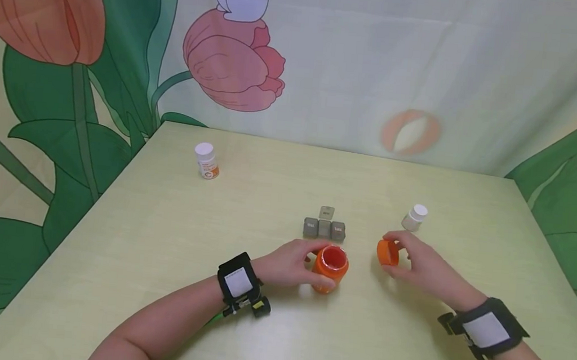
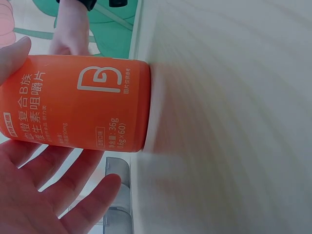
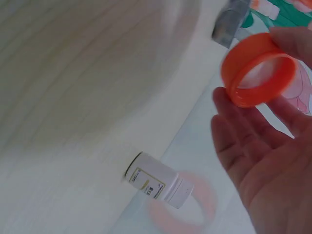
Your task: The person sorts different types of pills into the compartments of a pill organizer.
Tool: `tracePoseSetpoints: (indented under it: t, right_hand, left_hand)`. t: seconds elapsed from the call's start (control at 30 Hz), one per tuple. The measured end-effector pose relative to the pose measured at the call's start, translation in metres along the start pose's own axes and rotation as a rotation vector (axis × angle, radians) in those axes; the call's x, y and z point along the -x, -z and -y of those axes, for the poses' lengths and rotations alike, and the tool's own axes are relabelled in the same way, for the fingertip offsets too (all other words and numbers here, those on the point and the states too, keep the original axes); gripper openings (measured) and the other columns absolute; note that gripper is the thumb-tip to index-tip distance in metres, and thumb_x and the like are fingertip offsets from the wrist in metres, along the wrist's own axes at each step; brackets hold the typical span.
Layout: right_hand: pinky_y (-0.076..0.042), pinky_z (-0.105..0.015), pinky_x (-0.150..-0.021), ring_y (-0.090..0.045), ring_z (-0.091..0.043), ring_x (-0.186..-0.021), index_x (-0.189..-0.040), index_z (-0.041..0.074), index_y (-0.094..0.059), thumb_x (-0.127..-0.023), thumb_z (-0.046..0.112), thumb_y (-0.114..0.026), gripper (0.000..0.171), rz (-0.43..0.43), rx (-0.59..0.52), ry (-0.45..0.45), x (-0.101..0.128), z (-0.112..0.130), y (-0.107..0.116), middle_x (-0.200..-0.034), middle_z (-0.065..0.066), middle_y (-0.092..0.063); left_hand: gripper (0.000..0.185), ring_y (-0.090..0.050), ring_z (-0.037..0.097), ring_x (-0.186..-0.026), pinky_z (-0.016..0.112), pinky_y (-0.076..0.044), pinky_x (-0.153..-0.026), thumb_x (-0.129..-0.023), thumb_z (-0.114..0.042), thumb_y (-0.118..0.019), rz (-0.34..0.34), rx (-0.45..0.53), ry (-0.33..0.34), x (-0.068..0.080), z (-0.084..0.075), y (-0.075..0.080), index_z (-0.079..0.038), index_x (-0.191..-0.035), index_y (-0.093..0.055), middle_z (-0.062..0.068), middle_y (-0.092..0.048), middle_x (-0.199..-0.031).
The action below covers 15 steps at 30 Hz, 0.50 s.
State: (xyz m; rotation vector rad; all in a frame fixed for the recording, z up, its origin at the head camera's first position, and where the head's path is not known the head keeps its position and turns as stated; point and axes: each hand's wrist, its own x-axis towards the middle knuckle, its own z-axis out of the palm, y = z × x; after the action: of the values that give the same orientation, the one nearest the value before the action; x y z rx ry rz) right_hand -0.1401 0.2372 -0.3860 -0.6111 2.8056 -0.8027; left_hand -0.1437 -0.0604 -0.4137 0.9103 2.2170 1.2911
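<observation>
“So, what do our fingers have?”

“Our left hand [image 1: 289, 264] has its thumb and fingers curved round the orange bottle [image 1: 336, 273], the lower fingers spread apart. Our right hand [image 1: 421, 267] pinches the orange cap [image 1: 388, 253] between thumb and fingertips, its hollow side showing.”

“How do we expect them to handle?”

“Both look like light, stiff plastic. The bottle's wall seems smooth enough to slip, so we'd hold it round the middle of the body, squeeze gently and leave the mouth free. For the cap, a light pinch on its side wall should do.”

“And where is the bottle?”

“Upright on the table [image 1: 267, 195], roughly midway between the left and right edges. We can't tell what's inside.”

“Farther out?”

“Just beyond it, towards the far edge, we see a grey pill box [image 1: 324, 229], one lid apparently flipped back. A small white bottle [image 1: 415, 217] stands past our right hand, towards the right edge, and a white-capped bottle [image 1: 206, 161] near the far left corner.”
</observation>
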Motion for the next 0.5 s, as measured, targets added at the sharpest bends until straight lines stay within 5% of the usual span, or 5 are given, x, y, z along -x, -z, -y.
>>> tracePoseSetpoints:
  t: [0.2, 0.5]
  right_hand:
    - [-0.051, -0.049, -0.085, -0.057, -0.025, -0.097, -0.127, 0.006, -0.058, -0.078, 0.018, -0.082, 0.056, 0.073, 0.176, -0.024, 0.0, -0.001, -0.007, -0.111, -0.009, -0.06]
    - [-0.052, -0.049, -0.081, -0.059, -0.027, -0.093, -0.122, 0.006, -0.063, -0.076, 0.019, -0.084, 0.052, 0.087, 0.251, 0.013, -0.001, -0.001, -0.012, -0.107, -0.009, -0.061]
  left_hand:
    - [0.055, -0.052, 0.006, -0.107, 0.03, -0.047, -0.086, -0.083, -0.034, -0.078, -0.002, 0.005, 0.008, 0.0, 0.0, 0.0, -0.022, -0.13, -0.055, -0.015, -0.061, -0.114]
    - [0.056, -0.052, 0.005, -0.107, 0.03, -0.046, -0.086, -0.082, -0.034, -0.079, -0.006, 0.006, 0.019, 0.001, -0.001, 0.0, -0.022, -0.132, -0.055, -0.016, -0.061, -0.114]
